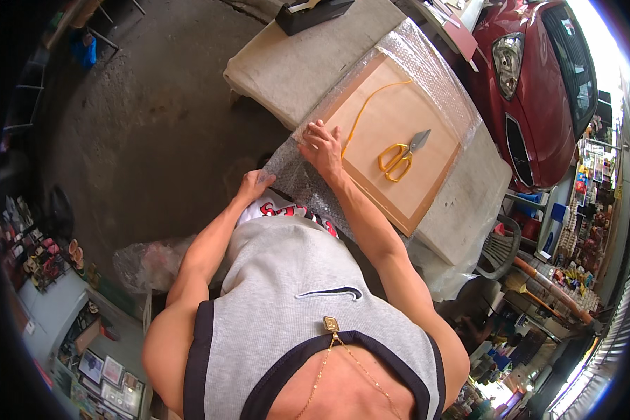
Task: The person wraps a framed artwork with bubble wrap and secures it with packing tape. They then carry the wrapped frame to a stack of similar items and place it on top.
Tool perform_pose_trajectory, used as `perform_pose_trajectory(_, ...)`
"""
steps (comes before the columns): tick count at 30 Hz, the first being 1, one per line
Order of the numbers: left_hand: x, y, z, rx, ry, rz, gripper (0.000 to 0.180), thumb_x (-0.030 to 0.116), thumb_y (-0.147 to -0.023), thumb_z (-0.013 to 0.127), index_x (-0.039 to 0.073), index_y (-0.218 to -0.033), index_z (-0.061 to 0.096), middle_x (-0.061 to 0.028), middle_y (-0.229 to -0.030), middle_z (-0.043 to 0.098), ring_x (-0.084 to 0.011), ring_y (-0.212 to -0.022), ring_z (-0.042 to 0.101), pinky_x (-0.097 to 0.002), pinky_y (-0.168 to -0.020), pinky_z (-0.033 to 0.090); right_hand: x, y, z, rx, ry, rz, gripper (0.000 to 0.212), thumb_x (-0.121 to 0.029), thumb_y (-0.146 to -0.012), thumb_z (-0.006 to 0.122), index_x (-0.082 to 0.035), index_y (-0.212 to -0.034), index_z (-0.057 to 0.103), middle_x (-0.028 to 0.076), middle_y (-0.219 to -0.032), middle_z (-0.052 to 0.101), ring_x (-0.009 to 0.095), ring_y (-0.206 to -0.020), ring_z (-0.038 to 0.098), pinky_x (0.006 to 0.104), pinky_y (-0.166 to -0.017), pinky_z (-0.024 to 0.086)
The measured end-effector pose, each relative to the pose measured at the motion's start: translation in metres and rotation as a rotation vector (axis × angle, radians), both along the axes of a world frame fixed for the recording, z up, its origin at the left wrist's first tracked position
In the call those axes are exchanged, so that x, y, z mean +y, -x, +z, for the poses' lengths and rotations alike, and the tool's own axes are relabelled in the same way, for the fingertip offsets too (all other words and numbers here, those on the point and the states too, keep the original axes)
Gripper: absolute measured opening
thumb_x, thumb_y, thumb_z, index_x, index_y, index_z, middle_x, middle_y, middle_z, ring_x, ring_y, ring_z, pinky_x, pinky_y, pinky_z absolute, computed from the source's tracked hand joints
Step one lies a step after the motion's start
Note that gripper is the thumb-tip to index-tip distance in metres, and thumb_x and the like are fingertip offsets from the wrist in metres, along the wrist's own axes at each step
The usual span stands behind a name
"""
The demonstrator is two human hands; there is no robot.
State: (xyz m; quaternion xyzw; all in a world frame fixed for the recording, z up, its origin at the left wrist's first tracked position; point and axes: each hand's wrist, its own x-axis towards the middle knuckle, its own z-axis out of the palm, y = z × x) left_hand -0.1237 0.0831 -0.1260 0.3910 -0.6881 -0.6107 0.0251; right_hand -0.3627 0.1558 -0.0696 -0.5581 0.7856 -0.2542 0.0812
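Observation:
A flat rectangular picture frame (372, 112), its brown backing facing up, lies on a sheet of bubble wrap (416, 43) over the table. On the backing rest yellow-handled scissors (399, 158), blades pointing away to the right, and a thin yellow cord (361, 110) runs in a curve along its left part. My left hand (255, 186) has its fingers closed on the near left edge of the bubble wrap, by my lap. Fingers apart, my right hand (321, 148) touches down at the frame's near left corner, holding nothing that I can see.
A pale cover drapes the table (287, 63), and a black tape dispenser (313, 14) stands at its far left end. Beyond the right side is a red car (521, 91). A grey plastic chair (500, 248) stands close to the right corner; crumpled clear plastic (147, 264) lies at my left.

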Motion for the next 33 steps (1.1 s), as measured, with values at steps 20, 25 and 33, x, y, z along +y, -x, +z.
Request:
perform_pose_trajectory(20, 0.005, -0.008, 0.038, -0.007, -0.323, -0.023, 0.031, 0.033, -0.091, 0.058, 0.008, -0.073, 0.061, 0.0042, -0.059, 0.054, -0.0051, -0.056, 0.049, -0.0232, -0.051, 0.039, 0.001, -0.002, -0.009, 0.022, 0.069, -0.011, 0.034, -0.022, -0.063, 0.077, -0.013, -0.095, 0.069, 0.004, -0.121, 0.060, 0.023, -0.126, 0.047, 0.0639, -0.100, 0.028)
perform_pose_trajectory(25, 0.013, -0.015, 0.056, 0.128, -0.225, -0.011, 0.030, 0.030, -0.093, 0.057, 0.007, -0.073, 0.060, 0.0049, -0.059, 0.052, -0.0029, -0.055, 0.044, -0.0227, -0.049, 0.035, 0.001, -0.001, -0.010, 0.047, 0.062, -0.004, 0.036, -0.023, -0.063, 0.079, -0.014, -0.097, 0.068, 0.004, -0.122, 0.060, 0.024, -0.126, 0.047, 0.0614, -0.101, 0.028)
perform_pose_trajectory(33, 0.007, 0.026, 0.106, 0.289, -0.166, 0.055, 0.027, 0.023, -0.095, 0.056, 0.006, -0.074, 0.056, 0.0058, -0.060, 0.048, -0.0022, -0.054, 0.039, -0.0205, -0.048, 0.032, 0.004, 0.006, -0.001, 0.061, 0.017, 0.061, 0.039, -0.024, -0.064, 0.077, -0.018, -0.101, 0.065, 0.000, -0.119, 0.059, 0.021, -0.126, 0.046, 0.0553, -0.100, 0.031)
